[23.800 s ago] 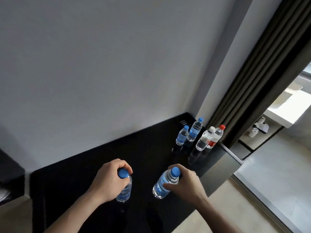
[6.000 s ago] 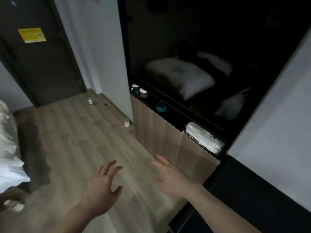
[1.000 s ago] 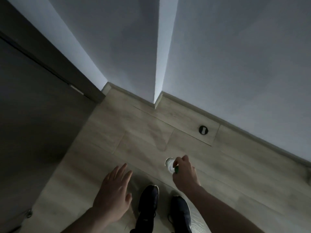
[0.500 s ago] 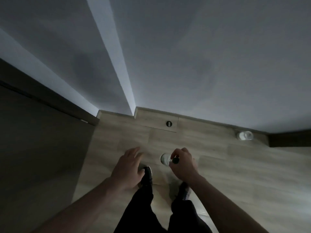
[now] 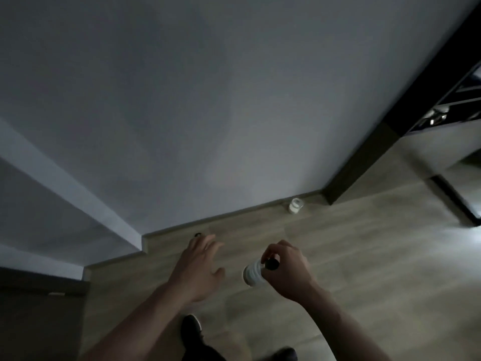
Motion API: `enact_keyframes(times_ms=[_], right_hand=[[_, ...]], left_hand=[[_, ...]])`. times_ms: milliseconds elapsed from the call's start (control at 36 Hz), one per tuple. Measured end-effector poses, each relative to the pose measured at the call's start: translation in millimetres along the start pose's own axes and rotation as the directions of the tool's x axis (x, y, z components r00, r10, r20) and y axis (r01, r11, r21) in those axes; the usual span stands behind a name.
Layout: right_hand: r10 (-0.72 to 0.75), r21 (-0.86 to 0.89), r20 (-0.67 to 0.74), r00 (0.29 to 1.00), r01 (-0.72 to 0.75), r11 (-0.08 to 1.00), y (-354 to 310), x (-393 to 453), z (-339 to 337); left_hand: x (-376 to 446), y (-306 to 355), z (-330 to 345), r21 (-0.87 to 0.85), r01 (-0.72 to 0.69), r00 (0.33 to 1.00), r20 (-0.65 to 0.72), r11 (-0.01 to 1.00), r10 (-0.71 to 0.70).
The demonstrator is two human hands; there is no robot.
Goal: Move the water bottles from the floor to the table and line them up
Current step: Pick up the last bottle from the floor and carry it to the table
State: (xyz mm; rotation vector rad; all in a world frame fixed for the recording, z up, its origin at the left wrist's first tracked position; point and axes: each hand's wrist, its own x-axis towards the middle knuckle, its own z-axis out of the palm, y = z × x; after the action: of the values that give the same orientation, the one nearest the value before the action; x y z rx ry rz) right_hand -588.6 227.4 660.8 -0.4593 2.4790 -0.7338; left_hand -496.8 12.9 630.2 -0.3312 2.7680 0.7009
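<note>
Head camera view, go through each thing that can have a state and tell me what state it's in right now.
Left hand: open, fingers spread, holding nothing.
Right hand: fingers pinching the held bottle at its dark cap.
Held bottle: cap on, gripped by its top, lifted off the floor.
Second bottle: upright on the floor by the baseboard, untouched.

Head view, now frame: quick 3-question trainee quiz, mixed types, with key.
1. True or false: the left hand holds a bottle.
2. The right hand grips the clear plastic dark-capped water bottle near: A) its cap B) its base C) its middle
3. Fill in: the other small pale bottle stands on the wood-look floor against the ___.

Key: 1 false; 2 A; 3 baseboard of the grey wall.
</note>
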Motion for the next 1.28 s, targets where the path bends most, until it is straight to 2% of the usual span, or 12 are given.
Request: enact_keyframes(times_ms=[194, 333, 500, 750, 1056, 1278], right_hand=[[-0.003, -0.053, -0.049, 0.999, 0.001, 0.999, 98.5, -51.1, -108.9], [0.034, -0.118, -0.08, 0.996, -0.044, 0.992, 159.0, -79.5, -173.8], [0.12, -0.063, -0.184, 0.976, -0.133, 0.989, 226.9, -105.9, -242.5], [0.247, 0.03, -0.311, 0.918, -0.25, 0.968, 313.6, -122.5, -326.4], [0.364, 0.06, -0.392, 0.845, -0.371, 0.927, 416.0, -95.6, -446.5], [0.444, 0.159, -0.518, 0.731, -0.427, 0.89, 498.2, -99.0, -526.7]], left_hand=[[25.6, 142.8, 26.0, -0.001, -0.083, 0.996, -0.031, 0.997, 0.083], [39.1, 233.2, 35.2, 0.021, -0.187, 0.982, -0.003, 0.982, 0.187], [66.8, 323.5, 33.0, 0.088, -0.306, 0.951, -0.015, 0.948, 0.309], [139.1, 441.5, 50.2, 0.123, -0.445, 0.895, 0.062, 0.887, 0.441], [254.3, 573.9, 74.8, 0.098, -0.552, 0.829, 0.169, 0.828, 0.533], [330.0, 706.5, 106.7, 0.078, -0.689, 0.715, 0.239, 0.721, 0.658]])
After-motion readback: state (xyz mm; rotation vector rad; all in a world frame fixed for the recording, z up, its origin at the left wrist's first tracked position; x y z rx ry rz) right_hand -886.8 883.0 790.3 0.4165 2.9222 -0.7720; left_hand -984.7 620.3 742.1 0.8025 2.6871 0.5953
